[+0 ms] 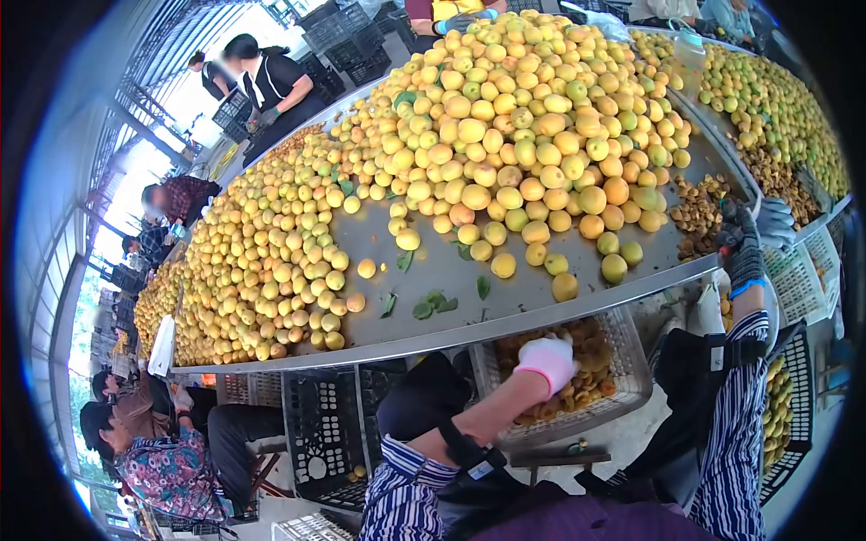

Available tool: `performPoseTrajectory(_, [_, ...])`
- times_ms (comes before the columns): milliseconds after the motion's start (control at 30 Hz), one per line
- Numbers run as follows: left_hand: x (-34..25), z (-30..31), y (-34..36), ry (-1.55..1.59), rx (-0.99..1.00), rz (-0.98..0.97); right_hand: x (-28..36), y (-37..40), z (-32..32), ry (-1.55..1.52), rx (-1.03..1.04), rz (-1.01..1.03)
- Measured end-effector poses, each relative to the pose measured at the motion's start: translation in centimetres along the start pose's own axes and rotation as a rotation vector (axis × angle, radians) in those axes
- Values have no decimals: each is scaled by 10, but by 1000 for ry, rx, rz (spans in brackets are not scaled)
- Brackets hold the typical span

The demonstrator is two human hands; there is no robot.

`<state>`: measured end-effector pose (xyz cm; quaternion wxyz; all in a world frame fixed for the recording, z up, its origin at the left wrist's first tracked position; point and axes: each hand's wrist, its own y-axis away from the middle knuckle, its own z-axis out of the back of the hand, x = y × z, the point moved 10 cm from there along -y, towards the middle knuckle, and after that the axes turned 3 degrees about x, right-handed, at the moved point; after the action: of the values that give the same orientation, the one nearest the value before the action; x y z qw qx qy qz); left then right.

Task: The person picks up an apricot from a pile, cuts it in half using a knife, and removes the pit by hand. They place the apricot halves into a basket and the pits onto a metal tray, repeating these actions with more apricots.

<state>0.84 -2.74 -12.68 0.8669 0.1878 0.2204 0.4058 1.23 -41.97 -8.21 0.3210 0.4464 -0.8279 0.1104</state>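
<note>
White-gloved left hand (pixel 545 362) at fruit halves (pixel 592 359) inside the crate (pixel 577 417); dark-gloved right hand (pixel 745 250) beside the brown heap (pixel 698 209); both grips indeterminate. Apparently crate-filling; required next, presumably: withdrawal from the halves.

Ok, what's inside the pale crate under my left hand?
Orange-brown fruit pieces lie in the pale crate; your left hand hides some, and the bottom is covered.

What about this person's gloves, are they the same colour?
No, the left hand is gloved in white, the right hand in dark grey.
</note>
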Motion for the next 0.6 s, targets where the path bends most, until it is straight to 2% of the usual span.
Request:
performPoseTrajectory(33, [-3,8,6,58,146,-63,-3,-3,1,-13,7,-3])
performPoseTrajectory(67, [-5,26,14,139,202,-112,-4,-6,0,-22,5,-8])
performPoseTrajectory(100, [-6,51,21,224,168,-177,-9,-9,-1,-30,9,-15])
performPoseTrajectory(133, [-10,89,32,232,21,-311,-12,-11,-3,-19,-25,-11])
performPoseTrajectory(167, [11,102,28,495,-12,-259,-19,-16,-5,-41,24,-42])
performPoseTrajectory(200, [31,128,26,648,-189,-196,-26,-20,-10,-63,73,-73])
performPoseTrajectory(233, [52,153,26,616,-359,-99,-27,-24,-9,-69,70,-69])
performPoseTrajectory(267, [76,175,23,318,-594,-20,-38,-26,-16,-109,89,-146])
performPoseTrajectory(333, [130,193,13,322,-927,192,-55,-17,-36,-160,102,-226])
performPoseTrajectory(400, [162,198,-5,148,-907,417,-59,4,-68,-239,57,-219])
performPoseTrajectory(433, [172,198,-19,39,-855,494,-58,6,-68,-143,13,-143])
performPoseTrajectory(467, [180,197,-32,-72,-800,567,-70,3,-67,-128,52,-210])
performPoseTrajectory(533, [191,190,-59,-214,-722,602,-86,23,-101,-263,226,-372])
performPoseTrajectory(600, [188,190,-65,-162,-658,660,-90,51,-121,-116,186,-392])
